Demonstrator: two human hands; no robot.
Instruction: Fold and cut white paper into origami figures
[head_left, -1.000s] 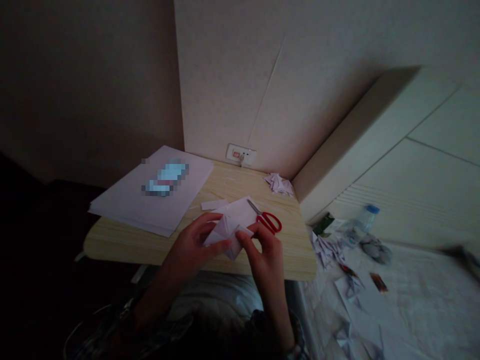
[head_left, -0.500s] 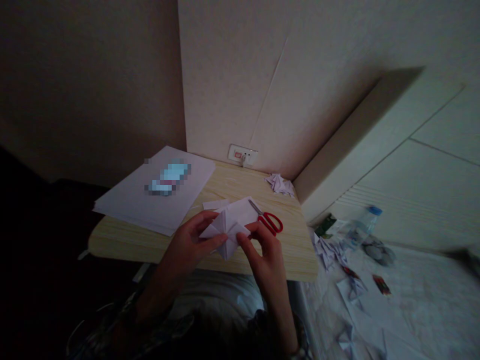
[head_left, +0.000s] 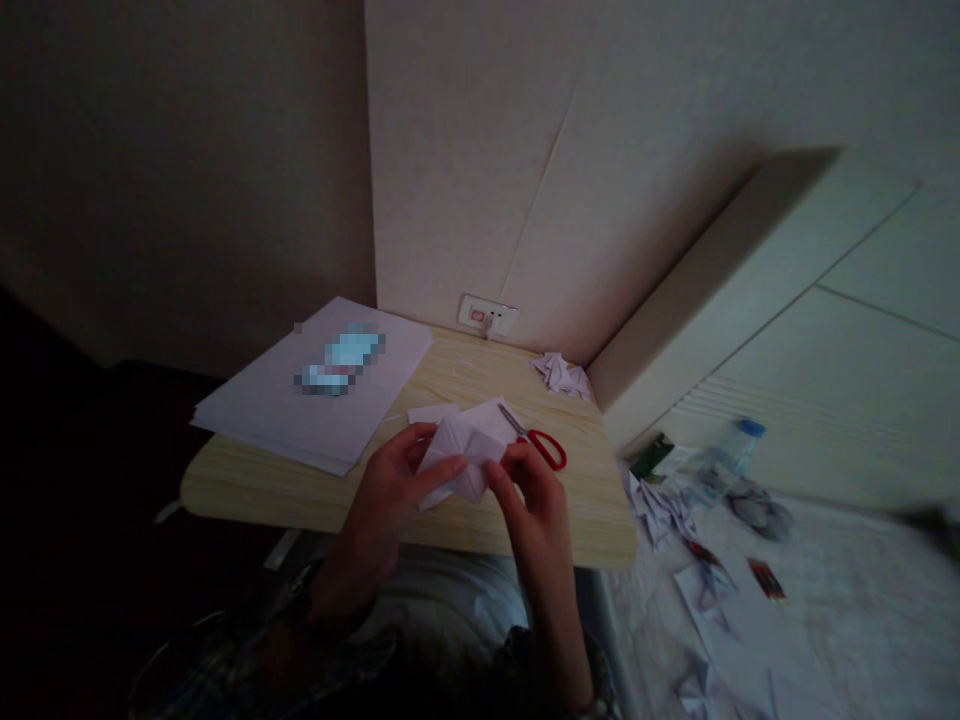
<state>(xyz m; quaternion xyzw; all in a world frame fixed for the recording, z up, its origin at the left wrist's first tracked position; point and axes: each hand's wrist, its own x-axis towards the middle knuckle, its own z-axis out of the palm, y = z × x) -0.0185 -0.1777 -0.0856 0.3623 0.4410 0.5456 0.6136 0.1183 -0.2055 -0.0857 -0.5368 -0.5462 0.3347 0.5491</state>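
Observation:
A piece of folded white paper (head_left: 466, 440) with creased, pointed flaps is held between both hands above the small table (head_left: 592, 480). My left hand (head_left: 390, 480) grips its left side, the thumb lying across the front near the middle. On the right edge, my right hand (head_left: 529, 485) pinches the paper between thumb and fingers. Behind the folded piece lies a sheet of white paper (head_left: 495, 412), partly covered by it. Scissors with red handles (head_left: 546, 448) rest just beyond my right hand, blades pointing up and left.
A stack of white paper (head_left: 255, 400) with a blurred-out phone-like object (head_left: 341, 362) on it lies at the table's left. Folded paper pieces (head_left: 561, 375) sit at the back right. Right of the table, a bed (head_left: 847, 570) holds a plastic bottle (head_left: 735, 460) and more folded papers (head_left: 660, 508).
The folded paper has turned in my hands and shifted slightly right, its flaps now at a different angle. My left hand has moved a little right with it.

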